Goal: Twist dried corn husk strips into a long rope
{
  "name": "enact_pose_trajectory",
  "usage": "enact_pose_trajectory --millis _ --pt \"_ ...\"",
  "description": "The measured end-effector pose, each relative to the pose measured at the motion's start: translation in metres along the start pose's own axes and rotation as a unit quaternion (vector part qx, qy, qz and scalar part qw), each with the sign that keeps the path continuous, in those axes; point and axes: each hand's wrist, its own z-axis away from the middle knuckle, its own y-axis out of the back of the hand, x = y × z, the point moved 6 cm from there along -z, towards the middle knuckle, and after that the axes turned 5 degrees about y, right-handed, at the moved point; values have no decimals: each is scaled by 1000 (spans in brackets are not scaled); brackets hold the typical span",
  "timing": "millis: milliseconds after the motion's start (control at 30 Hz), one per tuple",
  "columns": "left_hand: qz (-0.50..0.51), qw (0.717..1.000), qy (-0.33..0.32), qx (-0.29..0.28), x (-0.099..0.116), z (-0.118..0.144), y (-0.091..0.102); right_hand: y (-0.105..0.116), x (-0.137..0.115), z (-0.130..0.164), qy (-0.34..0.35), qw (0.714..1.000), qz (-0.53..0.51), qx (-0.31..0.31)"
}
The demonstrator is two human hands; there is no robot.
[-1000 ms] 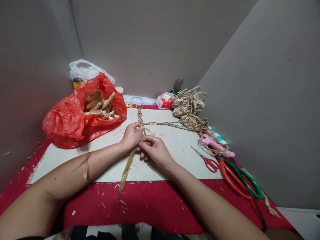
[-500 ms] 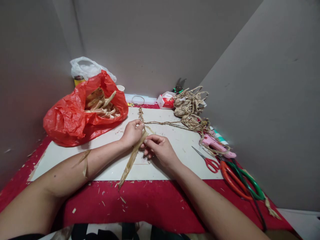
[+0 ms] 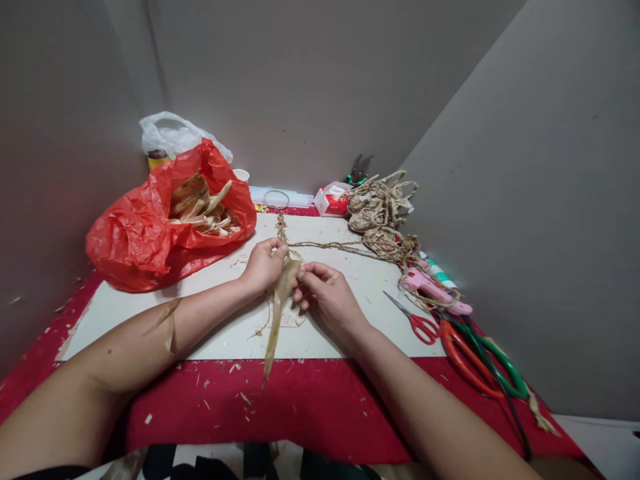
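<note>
My left hand pinches a braided strand of dry plant fibre, whose knotted end sticks out beyond the fingers. From this grip a wide, pale brown husk strip hangs toward me past the front edge of the white board. My right hand holds the strip's upper right edge between thumb and forefinger, the other fingers curled. A thin twisted cord runs right from the left fingertips to a coiled bundle. The exact joint under the left fingers is hidden.
At left a red plastic bag holds dry husks. Coiled cords, a pink glue gun, red-handled scissors and large red-and-green-handled cutters lie at right. Grey walls stand behind and to the right.
My right hand has moved slightly right, drawing the husk strip's upper edge with it. The strip's loose end has swung right and hangs more upright. My left hand stays in place.
</note>
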Motion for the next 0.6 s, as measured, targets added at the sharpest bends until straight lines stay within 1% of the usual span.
enact_pose_trajectory --millis 67,167,267,400,500,600 --pt "-18 1000 -13 13 2 0 2 3 -5 1 11 1000 -8 11" --pt "-40 999 -26 19 3 -1 3 2 -7 2 11 1000 10 3" --pt "-28 999 -29 19 3 -1 3 -2 -2 3 5 998 61 -10" --pt "-15 999 -26 19 3 0 0 -2 9 0 -20 993 113 9" --pt "-10 999 -26 19 3 0 -1 -4 14 -3 -37 996 79 1" --pt "-7 999 -35 25 5 0 1 -2 8 -4 -23 1000 19 6"
